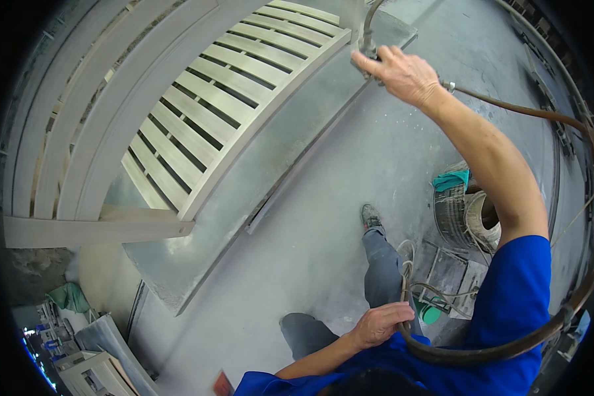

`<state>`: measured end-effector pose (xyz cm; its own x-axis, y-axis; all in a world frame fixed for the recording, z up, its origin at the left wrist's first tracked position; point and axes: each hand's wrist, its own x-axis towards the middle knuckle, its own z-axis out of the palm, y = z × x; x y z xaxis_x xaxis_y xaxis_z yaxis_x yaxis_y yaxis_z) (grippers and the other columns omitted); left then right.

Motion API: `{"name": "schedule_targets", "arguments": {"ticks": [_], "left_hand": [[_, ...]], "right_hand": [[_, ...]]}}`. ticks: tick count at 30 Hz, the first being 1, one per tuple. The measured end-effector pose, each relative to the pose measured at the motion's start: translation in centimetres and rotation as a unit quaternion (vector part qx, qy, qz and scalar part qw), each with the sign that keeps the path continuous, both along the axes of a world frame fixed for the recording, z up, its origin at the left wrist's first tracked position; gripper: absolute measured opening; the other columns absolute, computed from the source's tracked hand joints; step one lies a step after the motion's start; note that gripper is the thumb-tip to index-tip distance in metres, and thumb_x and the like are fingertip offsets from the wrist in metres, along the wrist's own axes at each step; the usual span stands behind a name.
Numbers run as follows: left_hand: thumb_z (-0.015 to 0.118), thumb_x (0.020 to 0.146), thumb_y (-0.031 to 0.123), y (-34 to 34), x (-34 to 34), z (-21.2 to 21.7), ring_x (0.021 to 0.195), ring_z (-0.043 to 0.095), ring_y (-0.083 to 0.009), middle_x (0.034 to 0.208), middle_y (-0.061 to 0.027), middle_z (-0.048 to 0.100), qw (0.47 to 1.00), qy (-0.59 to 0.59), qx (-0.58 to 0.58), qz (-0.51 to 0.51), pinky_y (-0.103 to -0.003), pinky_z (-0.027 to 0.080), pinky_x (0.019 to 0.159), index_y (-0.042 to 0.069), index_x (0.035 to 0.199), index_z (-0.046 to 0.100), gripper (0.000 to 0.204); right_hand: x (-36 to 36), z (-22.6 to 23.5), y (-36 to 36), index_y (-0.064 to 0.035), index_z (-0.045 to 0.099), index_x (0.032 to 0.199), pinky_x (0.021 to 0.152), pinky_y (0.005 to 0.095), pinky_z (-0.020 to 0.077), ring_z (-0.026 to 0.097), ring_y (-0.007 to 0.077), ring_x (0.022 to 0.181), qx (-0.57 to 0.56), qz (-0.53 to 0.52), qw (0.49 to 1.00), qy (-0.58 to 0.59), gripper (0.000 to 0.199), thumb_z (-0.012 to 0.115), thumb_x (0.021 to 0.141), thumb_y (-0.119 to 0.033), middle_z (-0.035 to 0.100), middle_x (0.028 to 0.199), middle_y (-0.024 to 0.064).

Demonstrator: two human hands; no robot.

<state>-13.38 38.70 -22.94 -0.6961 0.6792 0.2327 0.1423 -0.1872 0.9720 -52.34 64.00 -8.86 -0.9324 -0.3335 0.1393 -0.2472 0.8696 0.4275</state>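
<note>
My right hand (406, 74), arm stretched out forward, is closed around a spray gun (368, 54) with hoses joined to it. Most of the gun is hidden by the fingers. Close by stands a pale slatted bench (251, 72), its curved seat and back rails filling the upper left. Near my body, my left hand (381, 325) is closed on a brown hose (406, 290). Another brown hose (528, 111) runs from the gun's side toward the right rim.
The bench rests on a grey board (244, 198) with a sharp near edge. Right of my foot stand a dusty bucket (450, 214) with a green cloth (451, 178) and a grimy box (445, 267) with tangled cords. Stacked panels (109, 343) lie lower left.
</note>
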Motion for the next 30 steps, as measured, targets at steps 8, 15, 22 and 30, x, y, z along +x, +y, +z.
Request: {"name": "schedule_targets", "arguments": {"ticks": [8, 15, 22, 30], "left_hand": [[0.071, 0.082, -0.006, -3.0, 2.3, -3.4, 0.118, 0.067, -0.0357, 0.115, -0.0141, 0.072, 0.998, -0.048, 0.042, -0.014, -0.042, 0.055, 0.104, 0.004, 0.114, 0.070, 0.033], [0.072, 0.082, -0.005, -1.4, 0.2, -0.6, 0.117, 0.066, -0.0373, 0.114, -0.0148, 0.072, 0.999, -0.044, 0.019, 0.007, -0.047, 0.052, 0.108, 0.001, 0.111, 0.070, 0.030], [0.069, 0.085, 0.000, 6.1, -7.8, 5.3, 0.111, 0.066, -0.0384, 0.113, -0.0167, 0.070, 0.993, -0.102, -0.040, 0.044, -0.049, 0.051, 0.108, 0.001, 0.113, 0.065, 0.029], [0.068, 0.093, 0.011, 10.0, -12.4, 9.9, 0.118, 0.063, -0.0412, 0.118, -0.0189, 0.067, 0.969, -0.183, -0.142, 0.079, -0.049, 0.052, 0.102, 0.001, 0.113, 0.064, 0.023]], "right_hand": [[2.1, -1.6, -2.8, -0.0311, 0.042, 0.150, 0.073, 0.0390, 0.0600, 0.066, 0.0288, 0.098, -0.020, 0.021, 0.999, 0.045, 0.066, 0.060, 0.093, -0.003, 0.061, 0.105, 0.0117], [4.3, -3.3, -6.9, -0.0170, 0.049, 0.152, 0.065, 0.0361, 0.0537, 0.067, 0.0193, 0.085, -0.571, 0.097, 0.814, -0.046, 0.057, 0.064, 0.097, -0.011, 0.068, 0.097, 0.0069], [-2.4, -5.9, -8.6, -0.0076, 0.054, 0.134, 0.045, 0.0224, 0.0423, 0.063, 0.0106, 0.076, -0.806, -0.160, 0.391, -0.415, 0.039, 0.065, 0.101, -0.025, 0.065, 0.092, 0.0061], [-9.3, -8.1, -12.1, -0.0107, 0.055, 0.134, 0.045, 0.0222, 0.0407, 0.061, 0.0110, 0.073, -0.799, -0.083, 0.234, -0.548, 0.038, 0.065, 0.101, -0.026, 0.064, 0.092, 0.0053]]}}
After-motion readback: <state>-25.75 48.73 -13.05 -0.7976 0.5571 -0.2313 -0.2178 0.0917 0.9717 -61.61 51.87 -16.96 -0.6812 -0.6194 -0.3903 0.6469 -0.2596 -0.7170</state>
